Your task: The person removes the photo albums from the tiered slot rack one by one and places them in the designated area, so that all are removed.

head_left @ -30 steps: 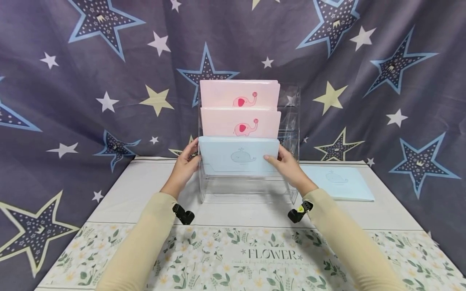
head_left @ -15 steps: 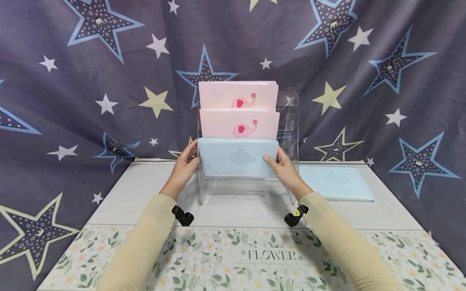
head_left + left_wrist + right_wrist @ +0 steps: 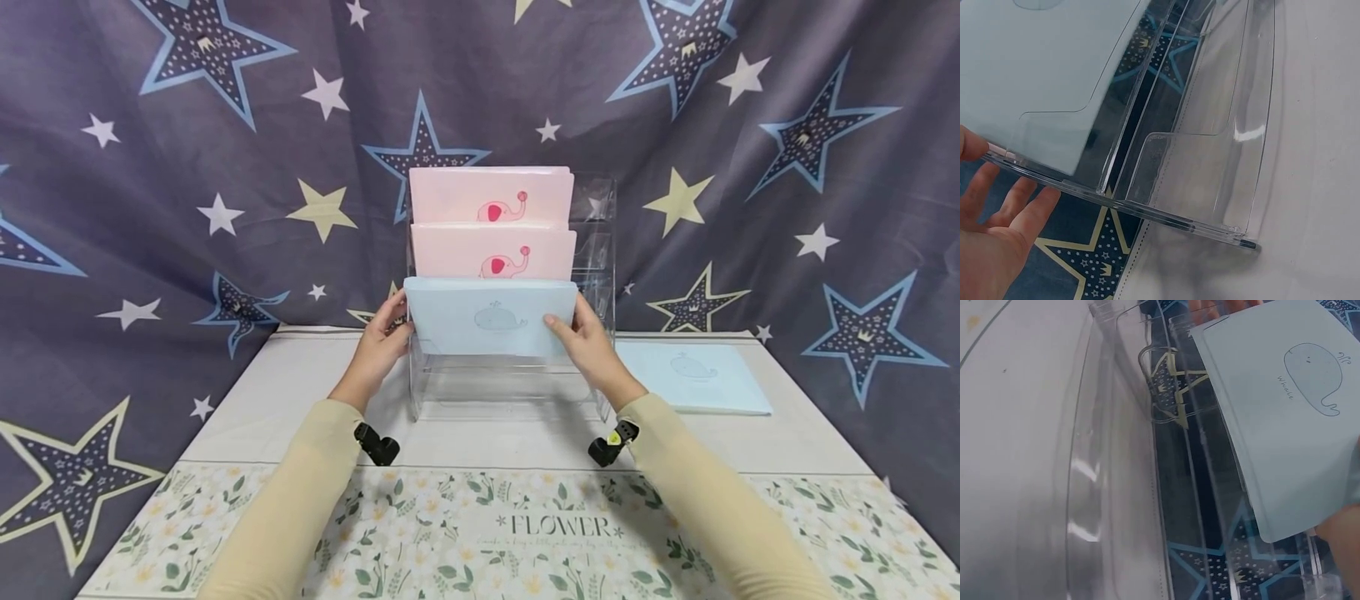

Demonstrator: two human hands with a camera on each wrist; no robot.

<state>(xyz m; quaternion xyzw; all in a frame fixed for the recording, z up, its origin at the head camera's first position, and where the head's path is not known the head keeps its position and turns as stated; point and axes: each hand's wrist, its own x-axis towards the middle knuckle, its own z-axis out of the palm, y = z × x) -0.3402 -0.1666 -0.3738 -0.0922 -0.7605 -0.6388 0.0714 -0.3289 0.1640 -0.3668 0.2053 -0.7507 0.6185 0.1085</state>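
In the head view a light blue notebook (image 3: 450, 321) with a whale drawing stands in a lower tier of the clear plastic rack (image 3: 510, 387). My right hand (image 3: 596, 346) pinches its right side, thumb on the front cover and fingers behind. The whale cover (image 3: 1291, 444) fills the right part of the right wrist view. My left hand (image 3: 378, 342) grips the rack's left side edge beside the notebook; in the left wrist view its fingers (image 3: 1013, 212) lie along the outer side of that edge. Two tiers above hold pink elephant notebooks (image 3: 457, 254).
Another light blue whale notebook (image 3: 720, 379) lies flat on the table right of the rack. The table (image 3: 262, 417) has a white cloth, with a floral mat (image 3: 420, 533) at its front. A starry curtain (image 3: 322, 142) hangs close behind the rack.
The blue notebook dipped slightly, then rose a little in my right hand, its lower edge now higher in the tier. My left hand has kept its place on the rack.
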